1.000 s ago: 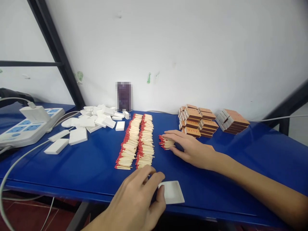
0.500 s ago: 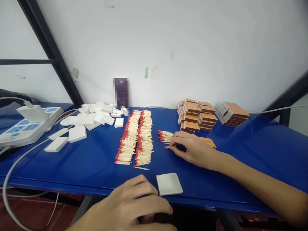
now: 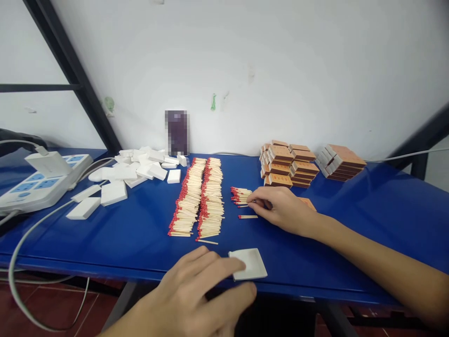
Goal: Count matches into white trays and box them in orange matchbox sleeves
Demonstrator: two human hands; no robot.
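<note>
My right hand [image 3: 280,208] is at a small heap of red-tipped matches [image 3: 240,193], its thumb and fingertips pinched on the plain end of a match [image 3: 242,206]. Just below that heap, one single match [image 3: 248,216] lies apart on the blue table. At the front edge, my left hand [image 3: 206,295] has its fingers apart, and its index finger reaches over the left side of a shallow white matchbox tray [image 3: 255,266]. Between my hands and the wall run two long rows of matches, a left row [image 3: 186,196] and a right row [image 3: 211,196].
Stacked orange matchboxes [image 3: 280,153] stand behind my right hand, with another stack [image 3: 345,159] farther right. An orange box [image 3: 307,203] is partly hidden by that hand. White trays [image 3: 150,159] are heaped at back left, near a power strip [image 3: 38,185] with cables.
My right hand has let go of the single match and shifted slightly up to the heap. My left hand has spread its fingers, and the index finger has moved over the white tray.
</note>
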